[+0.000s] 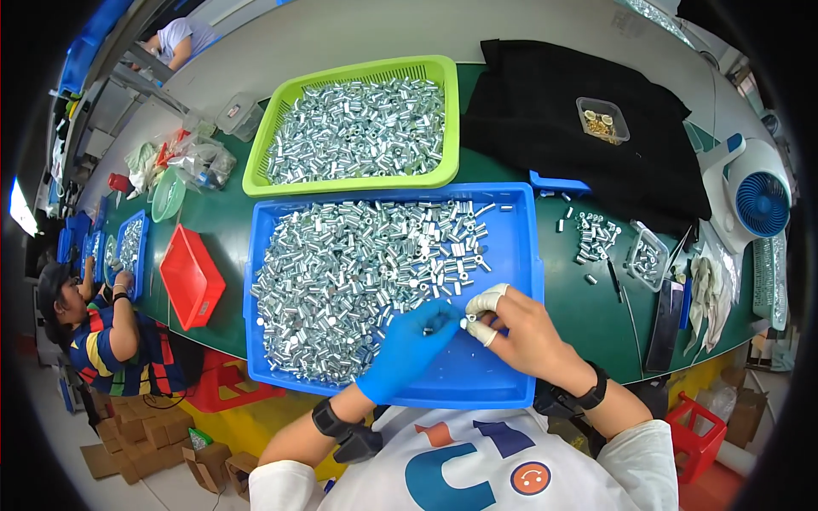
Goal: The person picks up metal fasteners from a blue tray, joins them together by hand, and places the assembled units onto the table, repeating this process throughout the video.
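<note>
My right hand (530, 337), with white covers on its thumb and forefinger, pinches a small silvery metal sleeve (470, 319). My left hand (412, 345) wears a blue glove and sits just left of it; its fingers are curled, and whatever lies within them is hidden. Both hands are over the near part of a blue tray (477, 393). Many loose metal sleeves (332, 281) are heaped across the left and far parts of that tray, left of and beyond my hands.
Behind the tray stands a green basket (452, 128) full of similar pieces. At the left is a red tray (192, 277); at the right are scattered sleeves (596, 237), a small clear box (649, 258) and a fan (754, 192). A co-worker (111, 332) sits far left.
</note>
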The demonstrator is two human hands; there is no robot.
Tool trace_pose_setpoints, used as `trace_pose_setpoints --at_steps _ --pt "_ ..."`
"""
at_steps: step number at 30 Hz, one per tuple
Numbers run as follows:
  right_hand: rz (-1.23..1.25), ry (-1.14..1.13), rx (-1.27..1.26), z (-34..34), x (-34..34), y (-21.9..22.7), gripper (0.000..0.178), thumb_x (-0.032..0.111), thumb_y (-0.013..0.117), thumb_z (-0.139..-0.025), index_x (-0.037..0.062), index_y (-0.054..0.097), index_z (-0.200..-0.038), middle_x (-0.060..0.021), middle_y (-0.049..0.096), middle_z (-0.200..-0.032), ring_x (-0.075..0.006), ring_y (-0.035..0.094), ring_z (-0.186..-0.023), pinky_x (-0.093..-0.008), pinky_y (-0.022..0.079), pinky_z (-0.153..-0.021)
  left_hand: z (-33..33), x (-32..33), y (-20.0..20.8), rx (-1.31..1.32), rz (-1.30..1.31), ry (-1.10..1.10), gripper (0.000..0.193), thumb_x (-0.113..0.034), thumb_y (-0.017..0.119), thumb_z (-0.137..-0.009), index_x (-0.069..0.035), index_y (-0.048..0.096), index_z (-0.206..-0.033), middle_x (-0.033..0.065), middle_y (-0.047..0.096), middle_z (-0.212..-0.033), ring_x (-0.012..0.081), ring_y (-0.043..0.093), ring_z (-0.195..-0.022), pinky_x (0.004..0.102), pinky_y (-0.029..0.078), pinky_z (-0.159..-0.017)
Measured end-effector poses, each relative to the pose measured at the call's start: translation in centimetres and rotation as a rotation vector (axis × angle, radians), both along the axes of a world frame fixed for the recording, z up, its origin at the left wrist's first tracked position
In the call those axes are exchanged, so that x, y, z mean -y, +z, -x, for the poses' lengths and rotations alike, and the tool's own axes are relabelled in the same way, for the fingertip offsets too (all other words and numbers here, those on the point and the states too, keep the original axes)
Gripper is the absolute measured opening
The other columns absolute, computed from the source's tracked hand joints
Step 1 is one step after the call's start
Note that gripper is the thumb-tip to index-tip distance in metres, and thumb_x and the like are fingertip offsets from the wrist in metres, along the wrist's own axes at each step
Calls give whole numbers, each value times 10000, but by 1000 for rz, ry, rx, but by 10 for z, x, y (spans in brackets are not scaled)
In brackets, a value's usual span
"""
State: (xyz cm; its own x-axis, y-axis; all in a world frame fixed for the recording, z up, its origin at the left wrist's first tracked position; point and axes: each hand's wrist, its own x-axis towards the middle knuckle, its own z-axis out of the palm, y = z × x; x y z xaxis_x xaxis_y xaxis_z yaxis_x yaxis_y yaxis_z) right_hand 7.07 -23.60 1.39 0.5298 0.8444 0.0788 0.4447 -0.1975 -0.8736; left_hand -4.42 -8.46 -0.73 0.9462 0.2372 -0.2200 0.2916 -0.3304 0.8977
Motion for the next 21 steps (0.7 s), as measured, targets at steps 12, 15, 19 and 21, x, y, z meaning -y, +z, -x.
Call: trace_pose_setpoints --at_steps 12,15,19,21 --pt "-57 -17 -51 7 1 -5 203 -6 676 -786 14 603 -974 -94 589 -941 -162 635 -745 -253 550 -643 6 8 14 -276 945 249 179 -189 526 -937 -64 569 -1059 34 607 -800 57 461 -551 187 315 -456" --pt "-84 -4 -148 5 3 -2 193 -8 674 -790 11 603 -968 -99 592 -952 -161 637 -757 -251 550 -638 6 6 7 -267 1069 269 163 -191 530 -935 -70 574 -1035 40 603 -790 60 454 -533 178 304 -450" --pt "-151 -42 -225 4 3 -1 192 -6 682 -777 15 608 -952 -102 599 -948 -183 638 -786 -268 546 -649 7 4 11 -260 1076 244 165 -213 528 -937 -70 582 -999 34 598 -781 60 444 -513 173 286 -439" --pt "-181 -56 -240 4 1 -2 194 -5 687 -769 17 610 -946 -102 601 -944 -194 638 -797 -277 543 -656 9 5 12 -239 1117 352 173 -223 532 -935 -67 588 -987 31 594 -767 59 445 -515 178 286 -436"
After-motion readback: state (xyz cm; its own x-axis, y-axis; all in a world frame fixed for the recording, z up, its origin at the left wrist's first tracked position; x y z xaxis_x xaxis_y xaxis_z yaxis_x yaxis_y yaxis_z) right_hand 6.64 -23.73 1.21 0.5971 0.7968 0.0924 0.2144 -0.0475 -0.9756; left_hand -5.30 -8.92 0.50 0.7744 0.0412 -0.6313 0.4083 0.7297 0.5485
